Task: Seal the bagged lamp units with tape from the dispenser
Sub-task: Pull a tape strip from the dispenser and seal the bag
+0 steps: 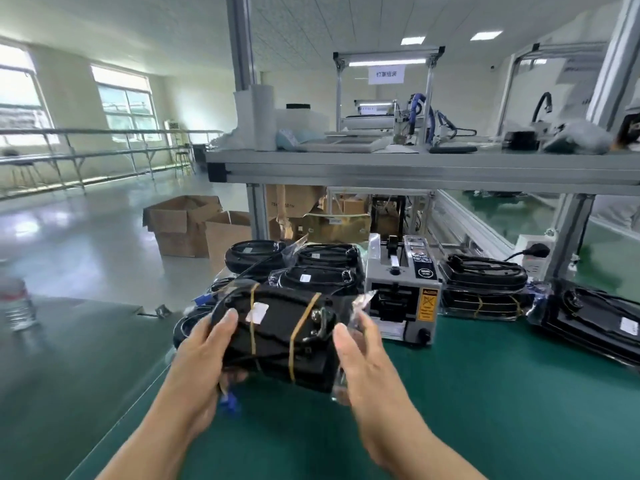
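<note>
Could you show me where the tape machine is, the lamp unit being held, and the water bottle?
tape dispenser (398,282): head view, on its grey front casing.
held lamp unit (277,332): head view, on its black body between the two yellow bands.
water bottle (15,306): head view, on its clear ribbed side.

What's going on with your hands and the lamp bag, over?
Left hand grips bagged lamp unit, left end. Right hand holds right end, bag flap loose. Tape dispenser just behind, nothing between.
</note>
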A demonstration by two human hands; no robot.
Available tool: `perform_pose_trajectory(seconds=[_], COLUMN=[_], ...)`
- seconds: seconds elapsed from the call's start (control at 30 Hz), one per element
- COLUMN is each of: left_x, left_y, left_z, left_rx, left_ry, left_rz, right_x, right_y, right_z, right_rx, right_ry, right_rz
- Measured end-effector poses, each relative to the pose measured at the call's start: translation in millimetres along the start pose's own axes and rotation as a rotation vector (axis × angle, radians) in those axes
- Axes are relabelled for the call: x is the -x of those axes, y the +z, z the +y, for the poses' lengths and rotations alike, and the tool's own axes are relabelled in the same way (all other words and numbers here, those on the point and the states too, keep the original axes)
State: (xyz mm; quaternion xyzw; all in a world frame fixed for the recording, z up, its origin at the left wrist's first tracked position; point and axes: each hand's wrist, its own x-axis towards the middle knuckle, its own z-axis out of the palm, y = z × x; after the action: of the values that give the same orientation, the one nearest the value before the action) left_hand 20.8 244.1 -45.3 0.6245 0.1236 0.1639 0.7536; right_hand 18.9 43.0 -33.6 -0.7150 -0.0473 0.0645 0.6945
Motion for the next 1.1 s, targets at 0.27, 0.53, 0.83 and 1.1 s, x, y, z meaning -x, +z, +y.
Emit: perform_pose_trajectory(seconds=[0.27,0.53,0.83,1.1], left_x=[-118.5,-181.2,-207.8,-207.2], left_y=[-49.9,-43.1,-38.6,-36.6], left_z=[35.8,1.1,-22.9,-25.5], left_rx=[0.085,0.103,0.042,-0.539], left_ry=[0.038,0.036,-0.103,-0.233], left_rz=[0.277,0.344,0.32,0.409], right_x=[-100.0,-176.5,-194.5,-188.5], right_y=[113.2,142.4,150.7,146.6], right_z=[-29.0,-14.8,3.8,9.5], right_rx=[0.356,0.413,0.585,1.0], right_ry=[-0.199,-0.168,-0.124,-0.154], right_rz=[-0.101,0.0,0.134,0.135])
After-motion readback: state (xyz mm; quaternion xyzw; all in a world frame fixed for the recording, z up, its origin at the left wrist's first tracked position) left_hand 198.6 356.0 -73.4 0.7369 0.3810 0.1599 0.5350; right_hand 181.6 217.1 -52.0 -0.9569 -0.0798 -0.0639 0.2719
